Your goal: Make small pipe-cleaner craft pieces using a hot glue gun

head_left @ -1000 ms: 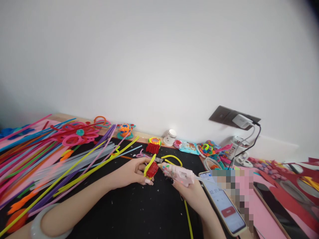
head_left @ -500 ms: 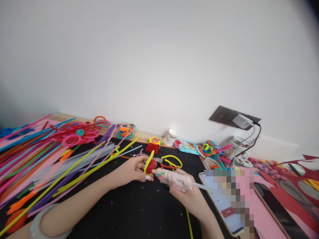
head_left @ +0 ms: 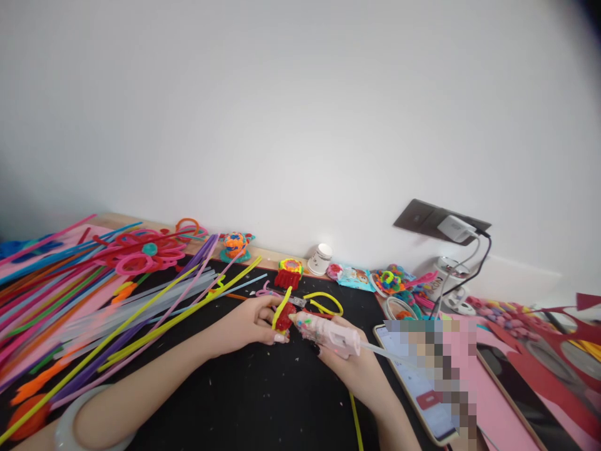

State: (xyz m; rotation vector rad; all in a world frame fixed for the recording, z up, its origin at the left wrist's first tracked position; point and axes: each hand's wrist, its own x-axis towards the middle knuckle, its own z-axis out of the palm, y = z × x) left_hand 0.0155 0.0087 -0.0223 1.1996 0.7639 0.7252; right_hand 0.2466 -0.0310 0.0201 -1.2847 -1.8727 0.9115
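Note:
My left hand (head_left: 248, 322) pinches a small red pipe-cleaner piece (head_left: 284, 317) with a short yellow pipe cleaner (head_left: 282, 305) bent over it, just above the black mat (head_left: 263, 401). A pink glue gun (head_left: 328, 332) is gripped in my right hand (head_left: 350, 366), and its nozzle touches the red piece from the right. A clear glue stick (head_left: 375, 351) pokes out of the gun's back. On my left wrist sits a pale bangle (head_left: 70, 423).
Long pipe cleaners (head_left: 94, 300) in several colours fan across the left. Finished bright craft pieces (head_left: 290, 270), a small white cup (head_left: 320, 258) and a snack packet line the wall. A phone (head_left: 422, 388) lies right of my hands, with chargers plugged into a wall socket (head_left: 441, 222) beyond.
The glue gun has swung from pointing up-left to lying nearly level, and its nozzle has closed in on the red piece. My left hand has barely moved.

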